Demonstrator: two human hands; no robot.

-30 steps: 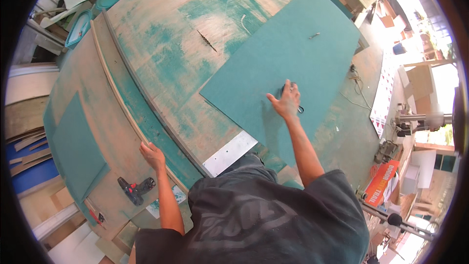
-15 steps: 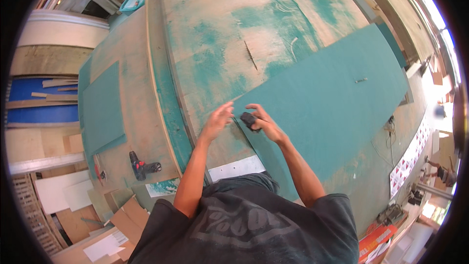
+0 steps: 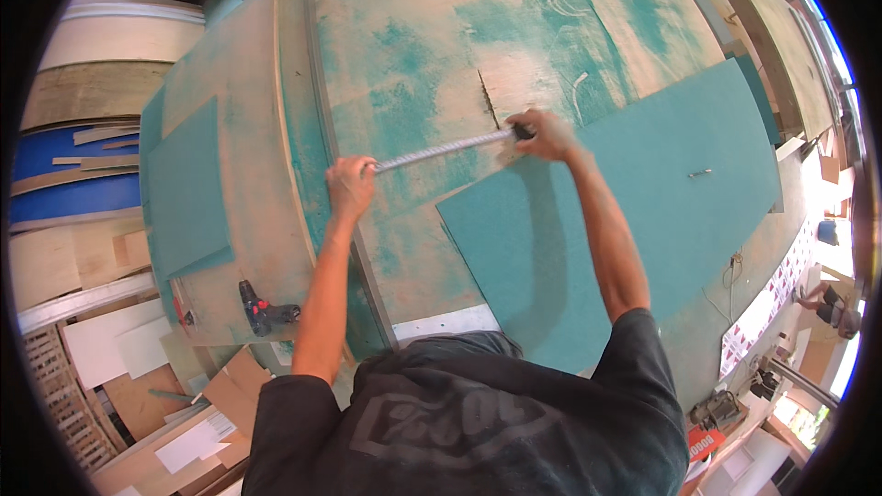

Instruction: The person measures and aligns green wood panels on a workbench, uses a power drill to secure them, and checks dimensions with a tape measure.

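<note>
A tape measure [image 3: 524, 131] with a dark case sits in my right hand [image 3: 548, 136], its fingers closed round it. The pale blade [image 3: 441, 152] is drawn out to the left above the wooden worktop [image 3: 413, 73], which is smeared with teal paint. My left hand [image 3: 351, 186] pinches the blade's free end, close to the long strip [image 3: 322, 110] that crosses the worktop. Beneath my right forearm lies a large teal-painted board [image 3: 634, 211], darkened by the arm's shadow. The blade stays above the worktop and past the board's left corner.
A cordless drill [image 3: 266, 310] lies at the lower left, near a smaller teal board [image 3: 188, 193]. Wood offcuts [image 3: 101, 163] rest on a blue surface at the left. A bench-like wooden piece [image 3: 772, 46] stands at the far right. Another person [image 3: 831, 310] appears at the right edge.
Both hands have moved away from me and apart, my left to the left, my right to the right. The tape measure's blade, not visible before, is now stretched between them.
</note>
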